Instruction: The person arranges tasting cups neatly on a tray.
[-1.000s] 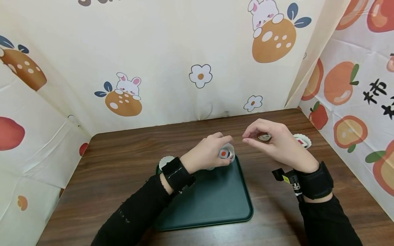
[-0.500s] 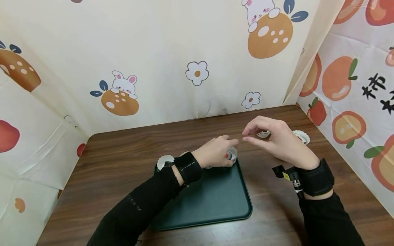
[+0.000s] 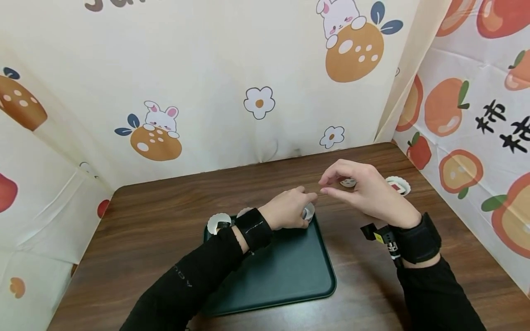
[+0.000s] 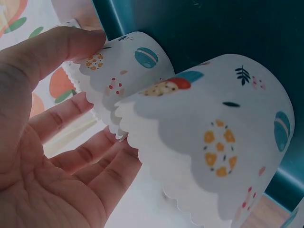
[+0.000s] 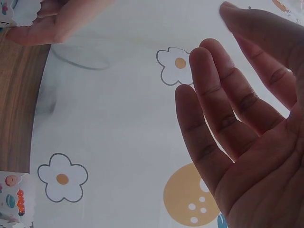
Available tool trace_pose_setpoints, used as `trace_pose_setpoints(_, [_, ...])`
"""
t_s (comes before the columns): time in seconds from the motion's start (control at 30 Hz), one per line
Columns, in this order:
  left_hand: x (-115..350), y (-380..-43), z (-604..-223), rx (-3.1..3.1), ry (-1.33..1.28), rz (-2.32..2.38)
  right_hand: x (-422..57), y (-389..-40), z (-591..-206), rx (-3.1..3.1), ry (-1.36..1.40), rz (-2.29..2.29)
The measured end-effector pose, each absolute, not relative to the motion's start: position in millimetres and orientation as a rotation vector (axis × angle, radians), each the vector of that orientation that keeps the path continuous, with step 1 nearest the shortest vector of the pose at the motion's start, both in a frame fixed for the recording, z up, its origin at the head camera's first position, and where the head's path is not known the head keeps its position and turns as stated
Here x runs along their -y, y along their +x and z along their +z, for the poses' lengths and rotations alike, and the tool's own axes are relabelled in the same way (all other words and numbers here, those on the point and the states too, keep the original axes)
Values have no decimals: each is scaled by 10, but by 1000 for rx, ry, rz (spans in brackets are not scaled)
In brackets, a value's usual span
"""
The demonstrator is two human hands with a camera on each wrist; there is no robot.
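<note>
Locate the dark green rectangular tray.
In the head view, the dark green rectangular tray lies below centre on the brown wooden table, the left hand above its far edge.

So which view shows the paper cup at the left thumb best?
Left wrist: the paper cup shows large, its print clear. In the head view the left hand partly hides it; right wrist seems to catch only a cropped piece.
</note>
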State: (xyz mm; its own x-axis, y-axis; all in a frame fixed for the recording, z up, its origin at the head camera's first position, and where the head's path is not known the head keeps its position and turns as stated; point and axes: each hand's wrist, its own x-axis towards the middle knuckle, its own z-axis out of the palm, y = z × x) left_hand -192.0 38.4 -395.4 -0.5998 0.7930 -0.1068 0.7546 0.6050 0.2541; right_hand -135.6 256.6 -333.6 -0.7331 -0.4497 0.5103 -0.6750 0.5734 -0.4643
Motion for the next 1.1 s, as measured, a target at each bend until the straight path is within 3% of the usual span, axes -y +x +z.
trace_pose_setpoints(1.1, [-317, -1903, -3864, -2626, 1281, 316, -2604, -1356, -3313, 2530, 859, 932])
